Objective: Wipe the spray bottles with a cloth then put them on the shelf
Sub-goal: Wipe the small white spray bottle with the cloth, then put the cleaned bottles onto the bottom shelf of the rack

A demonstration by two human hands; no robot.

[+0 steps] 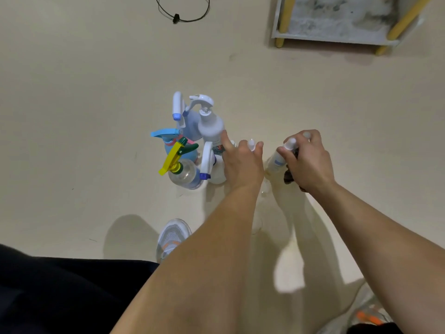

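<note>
The right hand (307, 162) has its fingers curled round the neck of a small clear spray bottle (275, 162), thumb and forefinger pinching just under its white cap. A dark cloth (288, 177) is bunched under the same palm, against the bottle's side. The bottle leans, its base towards the floor (72, 116) between the two hands.

The left hand (243, 165) reaches down just beside it. Its thumb points straight out and touches the side of a white trigger bottle (210, 126), and a small clear cap (251, 143) shows between thumb and forefinger. Whether the fingers actually grip that cap cannot be told, as the back of the hand hides them.

To the left of the left hand stands a tight cluster of spray bottles near the middle of the floor: the white one, a lavender bottle (191, 122) behind it, a blue-trigger bottle (168, 141), a clear bottle with a yellow and green trigger (184, 174), and a white-trigger bottle with a blue nozzle (212, 166).

The shelf (337, 37), on yellow legs, stands well apart at the floor's far right. A looped black cable (177, 19) lies at the far edge. A pale sneaker (172, 236) shows below the cluster.
</note>
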